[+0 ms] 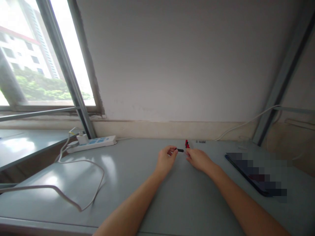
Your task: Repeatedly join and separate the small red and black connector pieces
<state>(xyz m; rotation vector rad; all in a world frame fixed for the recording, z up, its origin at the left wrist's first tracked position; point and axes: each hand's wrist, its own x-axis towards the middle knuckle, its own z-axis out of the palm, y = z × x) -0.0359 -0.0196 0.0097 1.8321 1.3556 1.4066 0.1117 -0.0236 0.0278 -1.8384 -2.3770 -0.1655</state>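
Observation:
My left hand [167,159] pinches a short black stick-like piece [180,150] by one end, and the piece points right. My right hand [198,159] is close to its free end, with thumb and fingers drawn together. What those right fingertips hold, if anything, is too small to make out. Just behind the right fingertips lie small red and black pieces [186,143]. Several tiny dark metallic-looking bits [202,142] sit in a row farther right, near the back of the table.
A white power strip [98,141] with plugs lies at the table's [128,183] back left. Its pale cable [102,173] loops over the left side. A dark flat object [248,177], partly blurred out, lies on the right. The wall [172,65] borders the back.

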